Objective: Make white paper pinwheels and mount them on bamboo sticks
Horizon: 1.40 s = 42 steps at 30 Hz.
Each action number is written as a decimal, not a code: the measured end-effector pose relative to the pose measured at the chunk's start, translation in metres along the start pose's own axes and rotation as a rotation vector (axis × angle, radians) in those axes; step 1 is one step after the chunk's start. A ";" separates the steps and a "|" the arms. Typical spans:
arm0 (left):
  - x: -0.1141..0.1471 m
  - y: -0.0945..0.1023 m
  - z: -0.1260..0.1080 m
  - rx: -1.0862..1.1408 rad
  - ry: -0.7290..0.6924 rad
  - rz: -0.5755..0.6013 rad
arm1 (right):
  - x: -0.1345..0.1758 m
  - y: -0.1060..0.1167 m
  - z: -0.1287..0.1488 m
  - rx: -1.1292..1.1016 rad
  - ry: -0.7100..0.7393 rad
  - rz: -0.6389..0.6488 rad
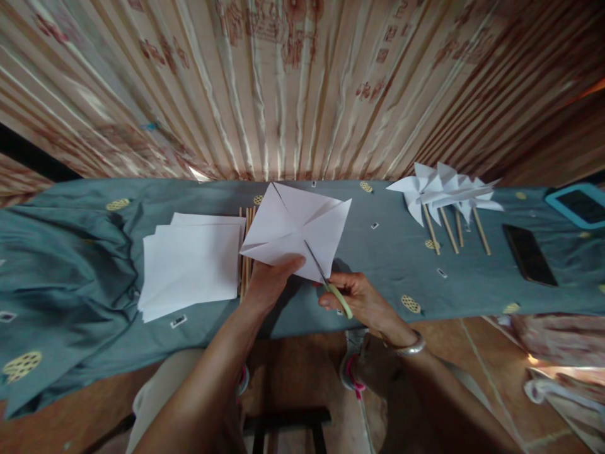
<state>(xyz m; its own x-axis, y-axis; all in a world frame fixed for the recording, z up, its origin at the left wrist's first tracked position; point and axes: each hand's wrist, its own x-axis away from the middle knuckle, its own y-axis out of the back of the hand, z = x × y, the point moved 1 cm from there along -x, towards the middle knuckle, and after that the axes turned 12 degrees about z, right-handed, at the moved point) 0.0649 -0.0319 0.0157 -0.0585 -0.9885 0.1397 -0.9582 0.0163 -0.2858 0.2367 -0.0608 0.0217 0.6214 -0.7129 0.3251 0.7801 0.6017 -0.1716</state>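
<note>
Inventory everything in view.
Slit square paper sheet: one, white, centre.
Metal scissors: one, pale green handles, centre.
Stacked paper sheets: several, white, left.
Wooden sticks: several, tan, beside stack.
Paper pinwheels on sticks: about four, white, right.
Flat phone: one, black, right.
Framed device: one, blue, right edge.
Patterned cloth: one, teal, beneath.
Printed curtain: count unclear, beige, behind.
Tiled floor: one, brown, below.
Barred frame: one, black, bottom.
Metal bracelet: one, silver, right wrist.
Left hand: one, holding sheet.
Right hand: one, holding scissors.
Legs: two, below.
</note>
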 end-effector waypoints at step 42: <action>0.004 -0.010 -0.009 -0.028 0.020 -0.005 | -0.004 -0.002 -0.001 -0.053 -0.065 -0.108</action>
<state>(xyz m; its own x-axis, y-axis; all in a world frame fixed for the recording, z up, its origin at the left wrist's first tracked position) 0.0713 -0.0350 0.0275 -0.0594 -0.9853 0.1602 -0.9659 0.0163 -0.2583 0.2325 -0.0598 0.0197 0.5289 -0.7465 0.4038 0.8460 0.5018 -0.1804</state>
